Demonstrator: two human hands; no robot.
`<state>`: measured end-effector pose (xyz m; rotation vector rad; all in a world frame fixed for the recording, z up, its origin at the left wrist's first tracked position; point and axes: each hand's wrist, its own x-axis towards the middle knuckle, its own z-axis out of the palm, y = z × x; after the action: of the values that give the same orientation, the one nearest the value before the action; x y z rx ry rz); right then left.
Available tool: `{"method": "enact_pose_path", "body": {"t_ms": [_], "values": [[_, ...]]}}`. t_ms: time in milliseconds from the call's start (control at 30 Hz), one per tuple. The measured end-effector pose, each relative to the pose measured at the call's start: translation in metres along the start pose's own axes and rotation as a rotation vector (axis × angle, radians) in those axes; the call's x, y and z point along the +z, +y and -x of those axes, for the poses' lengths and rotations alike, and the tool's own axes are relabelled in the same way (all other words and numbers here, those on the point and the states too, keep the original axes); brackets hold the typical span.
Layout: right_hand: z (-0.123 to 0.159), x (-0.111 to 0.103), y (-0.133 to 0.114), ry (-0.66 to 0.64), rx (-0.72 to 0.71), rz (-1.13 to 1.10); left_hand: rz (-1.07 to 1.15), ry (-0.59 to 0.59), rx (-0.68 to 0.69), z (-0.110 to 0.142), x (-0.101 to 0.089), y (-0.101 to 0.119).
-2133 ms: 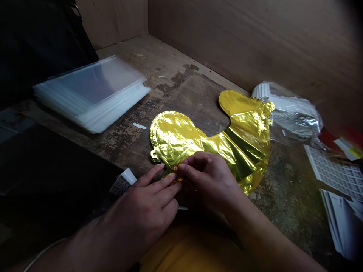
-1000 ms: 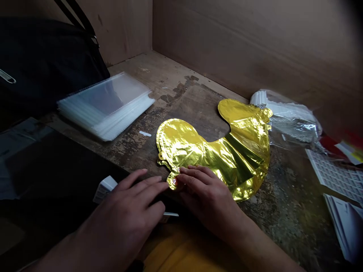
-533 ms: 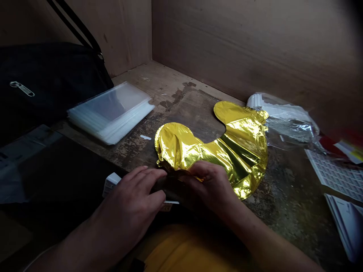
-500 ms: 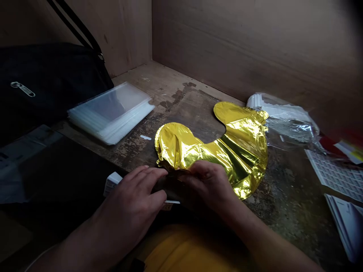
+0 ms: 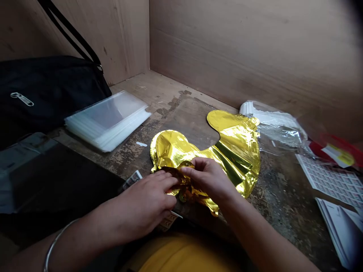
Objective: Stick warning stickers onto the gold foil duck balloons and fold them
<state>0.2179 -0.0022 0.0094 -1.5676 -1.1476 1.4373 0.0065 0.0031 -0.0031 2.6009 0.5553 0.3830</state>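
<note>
Along the near edge of the table (image 5: 184,119), an uninflated gold foil balloon (image 5: 238,147) is spread flat, its curved body reaching toward the far edge at the wooden wall panel (image 5: 244,53); its near end is bunched and folded over itself between the two hands. By the right hand (image 5: 210,175) a fold of foil is pinched between thumb and forefinger; by the left hand (image 5: 147,204) the same fold is touched with bent fingers, though whether that grip is closed on it cannot be told. The foil is judged to be very light, limp and slick, easily creased and perhaps torn by a nail; it is best taken by the flat seam (image 5: 152,149) at its rim, with broad finger pads. Toward the far left corner, a stack of clear plastic sleeves (image 5: 110,121) is set beside a black zippered bag (image 5: 53,94); near the right edge, a printed label sheet (image 5: 330,179) is laid.
</note>
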Motion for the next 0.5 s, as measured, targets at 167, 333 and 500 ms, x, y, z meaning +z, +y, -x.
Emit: {"method": "enact_pose_path", "body": {"t_ms": [167, 333, 500], "values": [[0.023, 0.008, 0.007, 0.202, -0.303, 0.445, 0.089, -0.010, -0.033, -0.003, 0.001, -0.002], [0.033, 0.018, 0.007, 0.096, -0.499, 0.794, 0.090, -0.032, -0.029, -0.002, 0.006, -0.001], [0.032, 0.019, -0.001, 0.035, -0.494, 0.913, 0.152, 0.027, -0.038, -0.003, 0.002, 0.001]]}}
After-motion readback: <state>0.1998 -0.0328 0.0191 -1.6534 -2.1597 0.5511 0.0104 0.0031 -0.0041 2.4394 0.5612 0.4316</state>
